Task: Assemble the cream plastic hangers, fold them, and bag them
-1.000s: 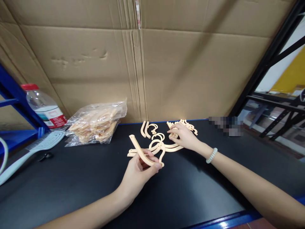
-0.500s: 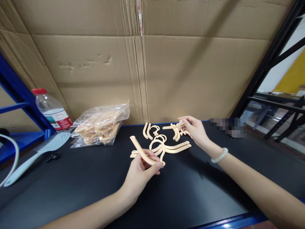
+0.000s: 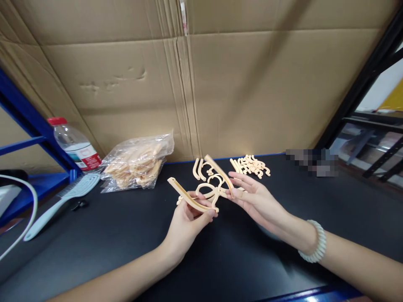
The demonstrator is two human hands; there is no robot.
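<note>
My left hand (image 3: 185, 228) is closed on a long curved beige hanger arm (image 3: 182, 193), its hollow side showing and its free end pointing up and left. A curved hook-like piece (image 3: 215, 201) shows at the arm's near end; whether they are joined I cannot tell. Between thumb and fingers, my right hand (image 3: 260, 201) pinches a second beige hanger arm (image 3: 217, 168), tilted up to the left. Behind both hands lie more beige arms and ring-shaped hooks (image 3: 216, 179) on the black table (image 3: 220, 264), partly hidden by the fingers.
Two hanger arms (image 3: 199, 169) and a heap of small beige hooks (image 3: 253, 165) lie farther back. On the left are a clear bag of beige parts (image 3: 137, 161), a red-capped bottle (image 3: 77, 147) and a pale hairbrush (image 3: 67, 197). Cardboard (image 3: 126, 100) stands behind.
My right hand has come from the back parts toward my left hand, bringing its hanger arm, which now tilts upward. The left hand keeps its hold. The view has shifted slightly.
</note>
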